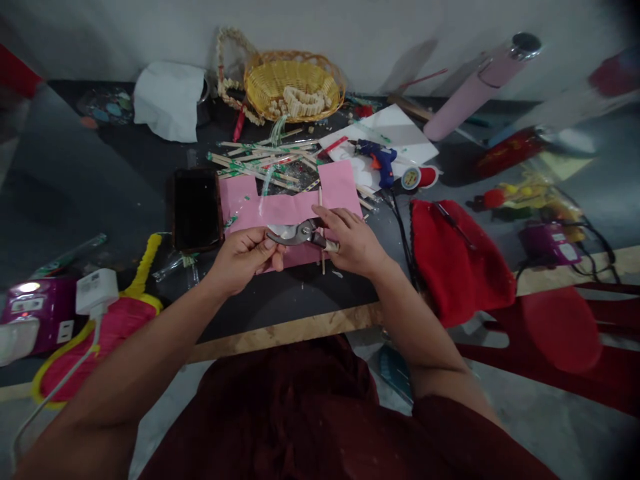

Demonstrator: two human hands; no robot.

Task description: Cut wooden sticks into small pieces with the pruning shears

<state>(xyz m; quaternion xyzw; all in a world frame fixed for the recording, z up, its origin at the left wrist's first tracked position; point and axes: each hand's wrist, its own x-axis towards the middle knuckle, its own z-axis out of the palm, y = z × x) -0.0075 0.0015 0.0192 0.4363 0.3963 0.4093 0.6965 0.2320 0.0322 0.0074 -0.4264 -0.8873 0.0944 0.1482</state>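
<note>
I hold the pruning shears (305,233) crosswise over the pink sheet (280,208), right hand (354,239) closed on the handles (331,246). Left hand (244,257) fingers curl at the blades (294,240); I cannot tell their hold.

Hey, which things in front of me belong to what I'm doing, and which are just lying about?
Likely part of the job:
- pruning shears, being held
- thin stick by your right hand
- pink paper underneath
- probably the heap of sticks

Seemingly just lying about:
- phone
- pink bottle
- red cloth

Unclear: glue gun.
</note>
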